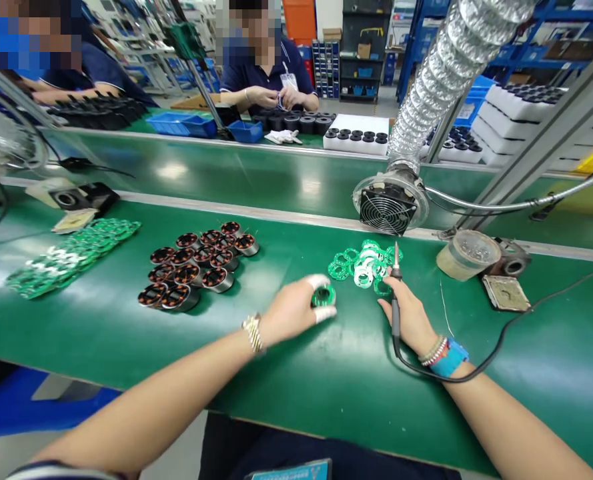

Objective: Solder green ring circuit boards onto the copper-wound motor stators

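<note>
My left hand (296, 303), with white covers on its thumb and a fingertip, closes round a green ring-shaped circuit board (323, 296). Whether a part sits beneath that board is hidden. A soldering iron (395, 313) rests in my right hand (410, 313), its tip pointing up and away from me. The right thumb and fingers are at the near edge of a pile of green ring circuit boards (365, 261); I cannot tell if they pinch one. Left of my left hand stand several copper-wound motor stators (193, 267) in a cluster on the green bench.
A fume extractor fan (387, 208) on a foil duct hangs behind the pile. To the right are a plastic tub (469, 255), a soldering sponge tray (506, 293) and the iron's cable (496, 353). More green boards (73, 257) lie far left. Co-workers sit across the bench.
</note>
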`<state>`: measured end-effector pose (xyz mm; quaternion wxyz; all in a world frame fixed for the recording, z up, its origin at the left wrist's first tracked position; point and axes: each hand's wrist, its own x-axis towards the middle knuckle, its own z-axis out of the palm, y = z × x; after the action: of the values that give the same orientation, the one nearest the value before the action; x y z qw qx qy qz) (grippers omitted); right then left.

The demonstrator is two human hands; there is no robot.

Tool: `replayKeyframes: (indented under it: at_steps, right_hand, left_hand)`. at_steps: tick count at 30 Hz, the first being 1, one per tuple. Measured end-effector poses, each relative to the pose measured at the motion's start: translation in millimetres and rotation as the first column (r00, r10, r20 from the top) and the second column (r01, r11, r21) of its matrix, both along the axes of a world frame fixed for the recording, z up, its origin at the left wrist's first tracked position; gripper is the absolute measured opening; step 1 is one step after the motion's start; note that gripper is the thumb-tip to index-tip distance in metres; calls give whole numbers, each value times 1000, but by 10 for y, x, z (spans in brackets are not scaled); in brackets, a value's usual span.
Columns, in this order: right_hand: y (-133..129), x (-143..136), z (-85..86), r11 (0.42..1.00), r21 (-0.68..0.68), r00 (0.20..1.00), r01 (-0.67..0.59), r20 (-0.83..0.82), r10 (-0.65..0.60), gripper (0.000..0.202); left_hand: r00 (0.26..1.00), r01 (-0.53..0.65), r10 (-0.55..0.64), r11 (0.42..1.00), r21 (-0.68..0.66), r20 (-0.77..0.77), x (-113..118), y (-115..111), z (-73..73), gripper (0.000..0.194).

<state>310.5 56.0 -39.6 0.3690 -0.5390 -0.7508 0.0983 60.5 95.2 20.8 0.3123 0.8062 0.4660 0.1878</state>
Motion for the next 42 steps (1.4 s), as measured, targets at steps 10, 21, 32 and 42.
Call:
replayKeyframes:
  at_steps: [10,21,32,42]
  right_hand:
    - [4,18,-113,998,-61,999,35,21,-34,38]
    - [25,2,-69,987,-36,983,155,-90,-158,36]
    - [89,109,-59,913,165,922,374,-173,-347,36]
    - [87,138,-67,915,254,948,314,-132,-288,40]
  left_hand:
    - [851,-402,445,894,199,-279,398,2501,-118,55]
    - [960,188,-81,895,404,-268,758,1673,-307,36]
    - [787,577,-433,769,276,-441,1147,858,-388,46]
    - [892,163,84,858,488,-445,415,619,-18,51]
